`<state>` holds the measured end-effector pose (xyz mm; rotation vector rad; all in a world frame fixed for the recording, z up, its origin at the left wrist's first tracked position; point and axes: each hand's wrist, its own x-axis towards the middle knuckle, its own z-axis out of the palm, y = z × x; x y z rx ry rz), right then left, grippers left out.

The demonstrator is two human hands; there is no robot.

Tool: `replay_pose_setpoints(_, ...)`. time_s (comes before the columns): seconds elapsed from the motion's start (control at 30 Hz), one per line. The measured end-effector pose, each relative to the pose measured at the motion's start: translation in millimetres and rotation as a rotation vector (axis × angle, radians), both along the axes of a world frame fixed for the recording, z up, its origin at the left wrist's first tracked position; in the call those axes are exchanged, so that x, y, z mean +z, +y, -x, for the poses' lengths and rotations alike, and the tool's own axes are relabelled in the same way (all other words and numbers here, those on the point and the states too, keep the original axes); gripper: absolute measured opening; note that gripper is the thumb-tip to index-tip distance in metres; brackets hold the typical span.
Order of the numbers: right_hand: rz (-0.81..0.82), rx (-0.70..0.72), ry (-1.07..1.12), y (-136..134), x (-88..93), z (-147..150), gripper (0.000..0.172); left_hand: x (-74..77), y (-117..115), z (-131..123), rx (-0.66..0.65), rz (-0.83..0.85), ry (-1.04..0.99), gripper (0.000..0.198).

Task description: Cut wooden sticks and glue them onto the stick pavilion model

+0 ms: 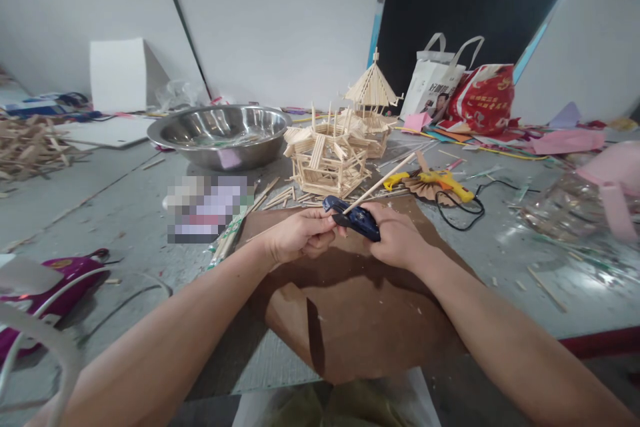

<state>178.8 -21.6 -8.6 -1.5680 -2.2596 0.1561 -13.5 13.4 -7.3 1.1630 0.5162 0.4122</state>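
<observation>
"Two grips to record. State of each?"

"Right hand [400,237]: wrapped around the blue hand tool [364,221], above the brown sheet [373,320]. Left hand [303,233]: fingertips bunched narrow at the tool's dark end. Slanting up to the right from that end: a thin wooden stick [383,180]. Hold on its lower end: cannot tell, hidden by fingers and tool."

"Recommended handling?"

"Judged a cut on the stick: seat it squarely in the dark part, steady the tool, squeeze evenly. Keep left fingertips clear of the closing line. Avoid twisting; risk of splintering."

"Edges and room?"

"Just beyond the hands: loose sticks [283,197], then the stick-built frame [327,170]. Swing the stick's raised tip with care, with that frame to one side and the yellow glue gun [445,181] to the other. Left of the sheet: a wrapped bundle of sticks [227,240]. Best room toward the body, over the bare sheet; note its curled flap [290,320] and the table's [280,368] near edge."
</observation>
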Motion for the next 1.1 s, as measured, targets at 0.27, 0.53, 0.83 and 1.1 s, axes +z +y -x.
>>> replay_pose_setpoints(0.27,0.037,-0.026,-0.001,-3,1.6,1,0.045,-0.6,1,1,-0.009,0.006,-0.002,0.019)
replay_pose_setpoints(0.53,0.035,-0.03,-0.031,-6,3.2,2,0.033,5.7,-3,0,0.011,0.019,-0.003,0.02)
replay_pose_setpoints(0.83,0.043,-0.121,-0.108,-7,3.3,5,0.023,6.5,-5,-1,0.101,-0.142,0.036,0.019)
replay_pose_setpoints(1.1,0.034,-0.166,-0.113,-1,-2.0,3,0.032,5.8,-9,-13,0.348,-0.644,0.194,0.023)
